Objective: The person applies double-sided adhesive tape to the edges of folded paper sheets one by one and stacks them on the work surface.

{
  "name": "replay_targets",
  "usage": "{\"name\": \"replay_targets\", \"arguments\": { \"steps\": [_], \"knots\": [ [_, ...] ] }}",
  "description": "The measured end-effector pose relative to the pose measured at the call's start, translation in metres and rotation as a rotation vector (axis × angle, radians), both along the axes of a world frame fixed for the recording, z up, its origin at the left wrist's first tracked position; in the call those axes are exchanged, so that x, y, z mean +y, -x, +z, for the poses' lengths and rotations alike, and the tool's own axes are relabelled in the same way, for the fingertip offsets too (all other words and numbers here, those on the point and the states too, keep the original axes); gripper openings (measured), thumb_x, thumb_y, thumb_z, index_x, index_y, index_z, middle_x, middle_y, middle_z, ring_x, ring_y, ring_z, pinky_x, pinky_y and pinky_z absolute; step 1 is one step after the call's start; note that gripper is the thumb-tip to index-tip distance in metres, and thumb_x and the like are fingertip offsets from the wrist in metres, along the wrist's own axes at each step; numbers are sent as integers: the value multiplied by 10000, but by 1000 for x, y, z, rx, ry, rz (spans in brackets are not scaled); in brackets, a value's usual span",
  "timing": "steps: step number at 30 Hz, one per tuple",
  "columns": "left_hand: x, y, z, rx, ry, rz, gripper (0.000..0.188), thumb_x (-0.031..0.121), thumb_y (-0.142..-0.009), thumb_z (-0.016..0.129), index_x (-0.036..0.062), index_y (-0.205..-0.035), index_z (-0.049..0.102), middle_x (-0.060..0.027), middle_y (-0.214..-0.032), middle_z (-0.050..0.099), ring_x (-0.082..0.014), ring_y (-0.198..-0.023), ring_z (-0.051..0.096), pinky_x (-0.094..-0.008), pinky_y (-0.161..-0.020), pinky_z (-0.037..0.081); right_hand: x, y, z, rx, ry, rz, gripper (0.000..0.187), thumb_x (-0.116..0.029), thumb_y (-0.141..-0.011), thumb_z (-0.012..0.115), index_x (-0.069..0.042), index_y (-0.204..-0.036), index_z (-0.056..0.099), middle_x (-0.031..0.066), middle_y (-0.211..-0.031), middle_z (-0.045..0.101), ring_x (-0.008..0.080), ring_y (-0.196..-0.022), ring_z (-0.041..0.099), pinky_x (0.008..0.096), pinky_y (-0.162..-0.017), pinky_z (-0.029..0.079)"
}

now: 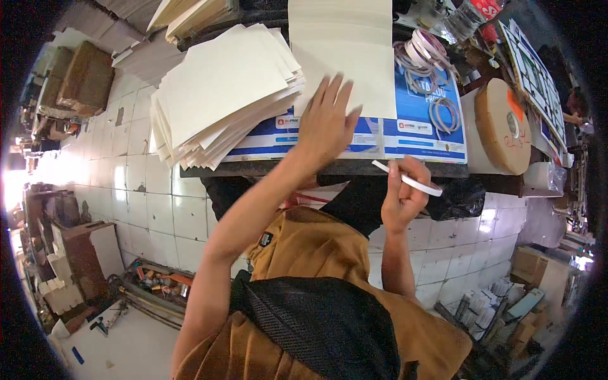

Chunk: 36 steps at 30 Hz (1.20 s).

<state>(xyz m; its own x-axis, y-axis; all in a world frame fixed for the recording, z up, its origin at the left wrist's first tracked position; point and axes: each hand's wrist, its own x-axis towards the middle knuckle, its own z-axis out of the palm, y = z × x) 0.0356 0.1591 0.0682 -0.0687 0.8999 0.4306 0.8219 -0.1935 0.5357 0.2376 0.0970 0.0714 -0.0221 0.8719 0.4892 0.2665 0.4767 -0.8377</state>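
My left hand [326, 123] rests with fingers stretched out on the lower part of a cream paper sheet [361, 76]. Held near the table's front edge, my right hand [405, 199] is closed around a narrow roll of white tape [423, 185], and a short end of it sticks out to the left. Beside my left hand stands a thick, fanned-out stack of cream sheets [221, 88]. Beneath the cream sheet lie blue printed sheets [424, 140].
Several narrow tape rolls [427, 50] sit at the back right, another tape ring [445, 116] nearer. A large brown roll [500, 130] stands at the table's right. Clear bottles [461, 25] are behind. Floor: cardboard boxes [85, 76] left, a tool box [155, 282] lower left.
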Motion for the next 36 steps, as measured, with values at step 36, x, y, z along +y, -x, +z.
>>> {"name": "replay_targets", "arguments": {
  "steps": [36],
  "knots": [
    [-190, 23, -39, -244, -27, 76, 766, -57, -784, 711, -14, -1475, 383, -163, -1503, 516, -439, -1449, 381, -530, -1168, 340, -12, 101, -16, -432, 79, 289, 346, -118, -947, 650, -82, -1289, 626, 64, -893, 691, 277, -944, 623, 441, -934, 414]
  ]
}}
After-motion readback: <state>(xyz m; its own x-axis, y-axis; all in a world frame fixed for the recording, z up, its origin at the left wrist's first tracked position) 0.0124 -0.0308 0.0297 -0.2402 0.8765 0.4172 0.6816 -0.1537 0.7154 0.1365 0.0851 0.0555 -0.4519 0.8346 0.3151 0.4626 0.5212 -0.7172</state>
